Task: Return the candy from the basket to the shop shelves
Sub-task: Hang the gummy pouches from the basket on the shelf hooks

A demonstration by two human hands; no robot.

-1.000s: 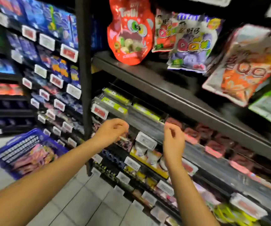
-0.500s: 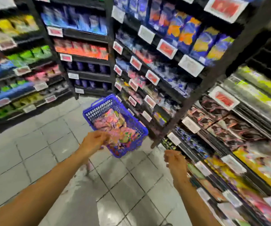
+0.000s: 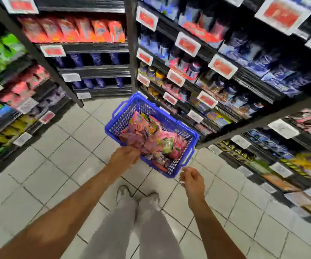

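Head view, candy: a heap of mostly pink packets (image 3: 151, 139), with a few green and yellow ones mixed in, fills the blue basket; none has reached a shelf from this load, so the task looks far from done.
Basket: the blue basket (image 3: 186, 131) stands on the floor just beside the foot of the right-hand shelves, probably so that each packet needs only a short reach from it to its slot.
Left hand: the left hand (image 3: 124, 157) is at the near rim of the basket, fingers curled down into the edge of the heap where a pink packet meets them; it seems to be taking hold of a packet, but the blur hides whether the grip is closed.
Right hand: the right hand (image 3: 192, 177) hangs just outside the near right corner of the basket, fingers loosely bent and holding nothing, likely kept free to take the next packet or to tidy a row.
Shelves: the right-hand shelves (image 3: 225, 85) carry rows of goods behind red and white price tags (image 3: 222, 66); the print is too blurred to read, so the matching slot cannot be picked out.
Floor: pale tiles (image 3: 61, 156), with the person's grey trousers and shoes below the basket.
Risk: the heap is loose, so lifting one packet may drag others over the rim.
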